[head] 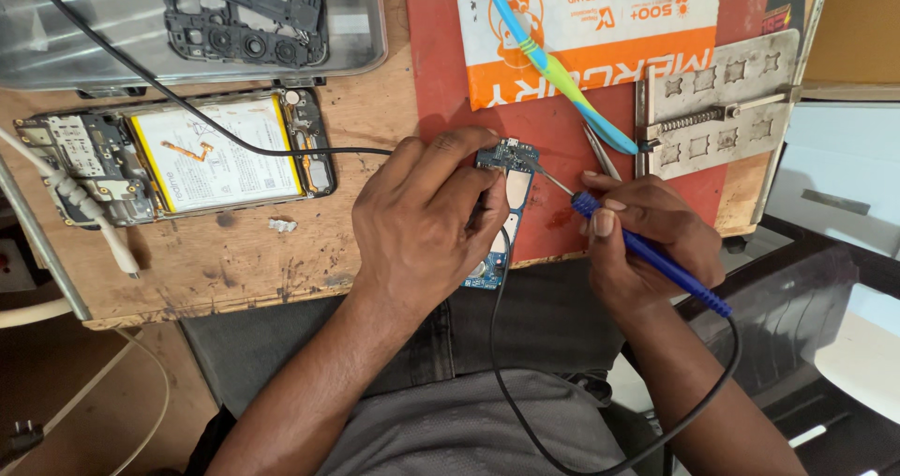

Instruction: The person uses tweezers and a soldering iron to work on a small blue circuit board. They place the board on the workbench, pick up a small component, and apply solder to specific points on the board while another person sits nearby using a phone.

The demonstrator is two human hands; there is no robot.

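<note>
**Iron tip meeting the top of a small blue board**

While the left hand is pressing down on a small blue circuit board, its fingers are lying curled and closed over the board's middle, leaving only the top end and the bottom corner showing. The board is lying on a red mat at the near edge of a worn wooden bench, with its long axis running away from the person, slightly tilted. The right hand is closing firmly around a blue soldering iron, gripped like a pen, and the thin metal tip is pointing left and a little up toward the board's top end, just right of the left fingertips. The iron's black cable is looping down across the lap. An opened phone is resting well to the left, tweezers just beyond the tip.
</note>
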